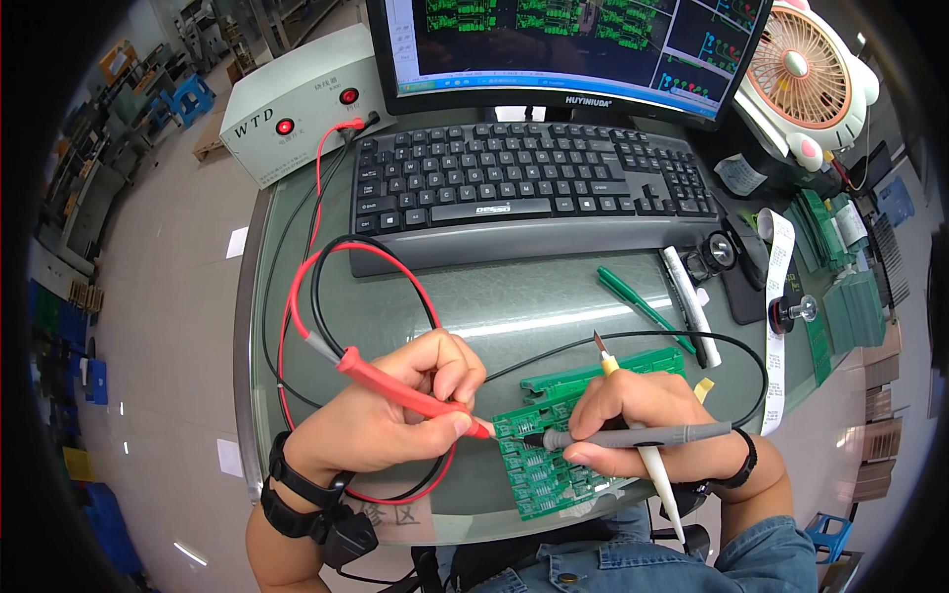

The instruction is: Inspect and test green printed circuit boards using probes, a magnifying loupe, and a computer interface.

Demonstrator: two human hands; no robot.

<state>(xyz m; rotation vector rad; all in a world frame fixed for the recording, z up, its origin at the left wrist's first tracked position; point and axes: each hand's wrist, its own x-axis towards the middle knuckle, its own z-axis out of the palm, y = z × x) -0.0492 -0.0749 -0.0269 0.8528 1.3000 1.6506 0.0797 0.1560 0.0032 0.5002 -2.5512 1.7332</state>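
My left hand (410, 410) is closed round a red test probe (395, 388), its tip at the left edge of a green circuit board panel (534, 484). In my right hand (647, 405) is a grey test probe (643, 436) with a black front end, its tip at the same board close to the red one. A slim white tool with a pointed brown tip (660, 476) also passes through my right hand, slanting across the grey probe. Another green board (647, 364) lies behind the panel, partly hidden by my right hand. Exact contact of the tips is too small to tell.
Behind the hands are a black keyboard (534, 178) and a monitor (554, 49). A white box (297, 109) with red buttons feeds the red cable (294, 296). A green pen (633, 296), a white marker (692, 306), a paper strip (777, 326) and stacked boards (855, 306) lie rightward.
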